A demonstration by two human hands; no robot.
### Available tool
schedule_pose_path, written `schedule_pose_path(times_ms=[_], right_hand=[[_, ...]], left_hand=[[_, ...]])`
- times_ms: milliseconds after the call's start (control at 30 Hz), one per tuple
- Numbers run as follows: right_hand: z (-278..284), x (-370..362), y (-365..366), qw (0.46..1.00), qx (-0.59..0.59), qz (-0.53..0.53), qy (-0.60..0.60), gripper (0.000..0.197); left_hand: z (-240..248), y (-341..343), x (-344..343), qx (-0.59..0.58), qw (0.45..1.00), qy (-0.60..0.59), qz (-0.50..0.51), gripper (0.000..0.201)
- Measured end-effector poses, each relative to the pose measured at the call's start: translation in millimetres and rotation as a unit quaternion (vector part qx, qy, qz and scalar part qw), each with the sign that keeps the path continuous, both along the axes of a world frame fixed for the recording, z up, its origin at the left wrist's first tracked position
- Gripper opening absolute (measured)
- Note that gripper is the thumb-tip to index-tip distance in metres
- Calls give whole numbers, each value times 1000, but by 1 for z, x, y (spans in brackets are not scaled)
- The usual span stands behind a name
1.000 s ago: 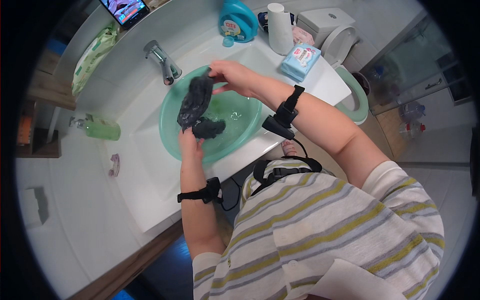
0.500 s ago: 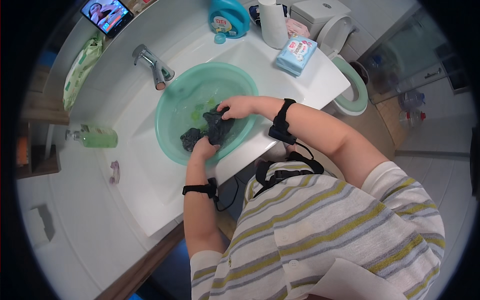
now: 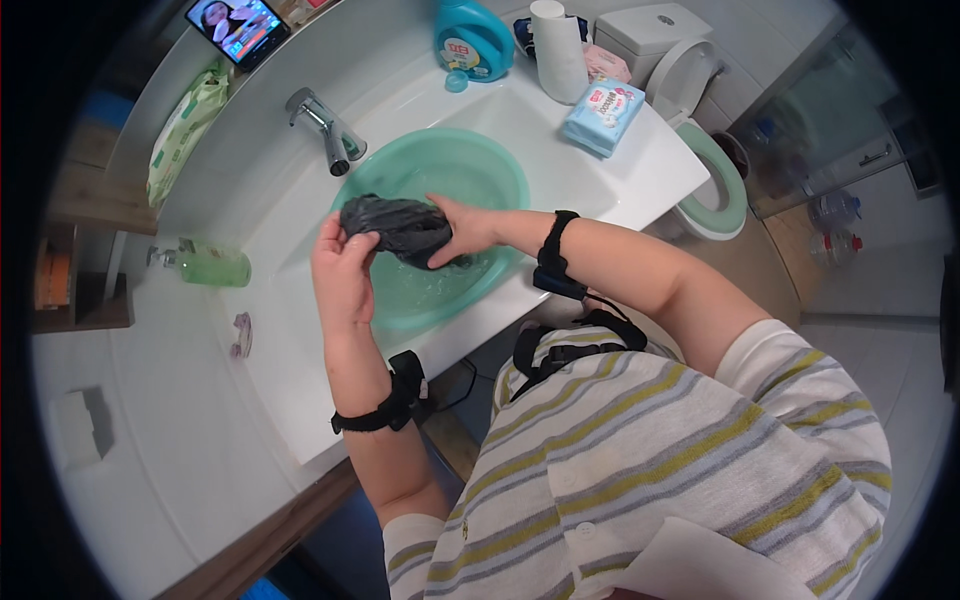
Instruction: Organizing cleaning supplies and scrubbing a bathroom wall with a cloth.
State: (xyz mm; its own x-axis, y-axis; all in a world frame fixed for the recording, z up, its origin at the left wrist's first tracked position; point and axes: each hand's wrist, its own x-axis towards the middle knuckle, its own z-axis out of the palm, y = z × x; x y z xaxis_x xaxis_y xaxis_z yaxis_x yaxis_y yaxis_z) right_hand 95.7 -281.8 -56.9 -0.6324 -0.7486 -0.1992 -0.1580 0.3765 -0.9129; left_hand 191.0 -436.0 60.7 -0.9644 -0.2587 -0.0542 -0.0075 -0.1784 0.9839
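Note:
A wet, dark grey piece of cloth (image 3: 398, 228) is stretched between my two hands, above the water in a green plastic basin (image 3: 505, 165). My left hand (image 3: 343, 262) pinches its left end, over the basin's left rim. At the other end, my right hand (image 3: 463, 230) grips the cloth with thumb and fingers. What kind of garment it is, I cannot tell. Part of the cloth's lower side hangs near the water by my right hand.
Behind the basin rises a chrome faucet (image 3: 328, 132) on the white sink (image 3: 290, 395). A blue detergent bottle (image 3: 472, 42), a paper roll (image 3: 558, 55) and a light blue packet (image 3: 604, 115) stand at the back right. A green soap bottle (image 3: 213, 264) is at the left.
Both hands have lifted the dark cloth up out of the water. My left hand has moved left and away from me, spreading the cloth sideways. The view has shifted slightly.

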Motion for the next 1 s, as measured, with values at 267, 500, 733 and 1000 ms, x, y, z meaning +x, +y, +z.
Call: schedule_pose_path(times_ms=[267, 500, 733, 1000], right_hand=[[13, -15, -8, 923, -180, -204, -274, 30], [-11, -35, -10, 951, -114, -262, -116, 40], [-28, -40, -9, 963, 226, -15, 146, 49], [-44, -28, -21, 937, 316, -17, 149, 49]], left_hand=[[-36, -15, 8, 162, 984, -20, 73, 23], [-119, -19, 11, 346, 926, -119, 96, 30], [-121, -3, 12, 347, 918, -172, 81, 55], [-120, 16, 9, 302, 922, -236, 52, 78]])
